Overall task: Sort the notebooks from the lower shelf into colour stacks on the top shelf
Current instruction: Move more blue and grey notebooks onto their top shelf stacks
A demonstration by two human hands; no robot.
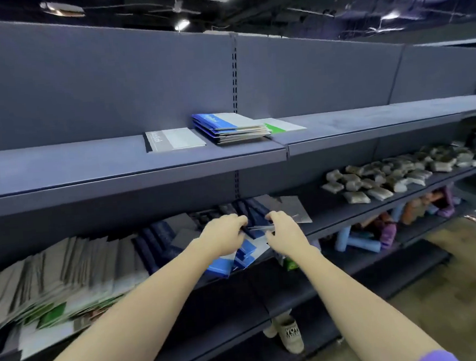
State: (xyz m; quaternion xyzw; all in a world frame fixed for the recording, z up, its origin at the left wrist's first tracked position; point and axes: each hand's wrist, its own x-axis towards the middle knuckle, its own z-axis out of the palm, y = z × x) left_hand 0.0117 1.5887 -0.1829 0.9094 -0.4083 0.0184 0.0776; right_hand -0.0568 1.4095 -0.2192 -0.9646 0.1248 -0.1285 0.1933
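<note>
A long blue-grey shop shelving unit fills the view under a dark ceiling with strip lights. On the top shelf (115, 161) three lots of notebooks lie side by side: a grey notebook (173, 139) lying flat on the left, a stack of blue notebooks (228, 127) just beside it, and a green notebook (282, 125) partly tucked under the right edge of the blue stack.

On the lower shelf (356, 216) a long row of notebooks (67, 276) leans over, grey and green covers at the left, dark blue ones (161, 237) toward the middle, brighter blue ones (223, 264) at the front edge. Both bare forearms reach in there. The left hand (224, 234) has its fingers curled down onto the dark blue notebooks, and the right hand (282, 229) pinches the thin edges of a few notebooks facing it; the two hands are close together, almost touching.

Further right on the same level lie many small pale packets (395, 173), and on the shelf beneath them coloured rolls (377, 235). A grey shoe (290, 337) shows on the floor below.
</note>
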